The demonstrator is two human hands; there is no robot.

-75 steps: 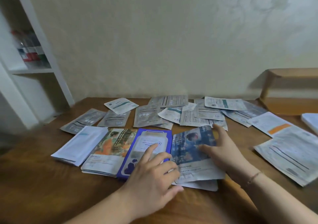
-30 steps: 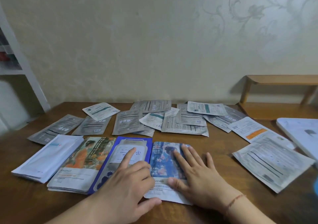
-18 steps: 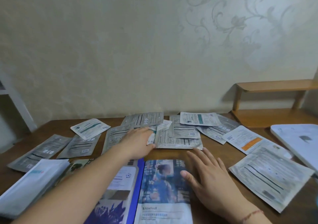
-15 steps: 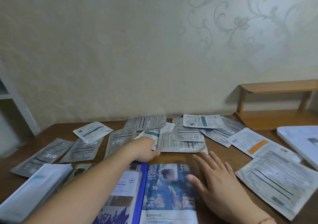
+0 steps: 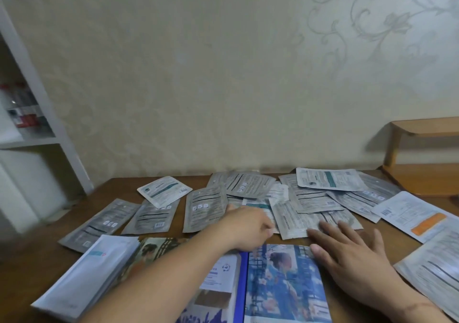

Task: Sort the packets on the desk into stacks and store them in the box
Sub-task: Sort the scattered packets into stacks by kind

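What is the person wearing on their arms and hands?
Nothing much. Both forearms are bare, with no sleeves showing. The left hand has no glove, ring or watch that can be seen. The right hand is bare too, but a thin reddish string bracelet circles its wrist.

Beyond the hands [image 5: 250,225] lie dull silvery foil-like packets [image 5: 206,208] on a smooth brown wood tabletop [image 5: 29,258], with a glossy printed blue packet [image 5: 283,280] beneath them.

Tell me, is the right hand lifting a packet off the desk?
No, the right hand lies flat with straight fingers, its thumb on the blue illustrated packet, and lifts nothing off the desk.
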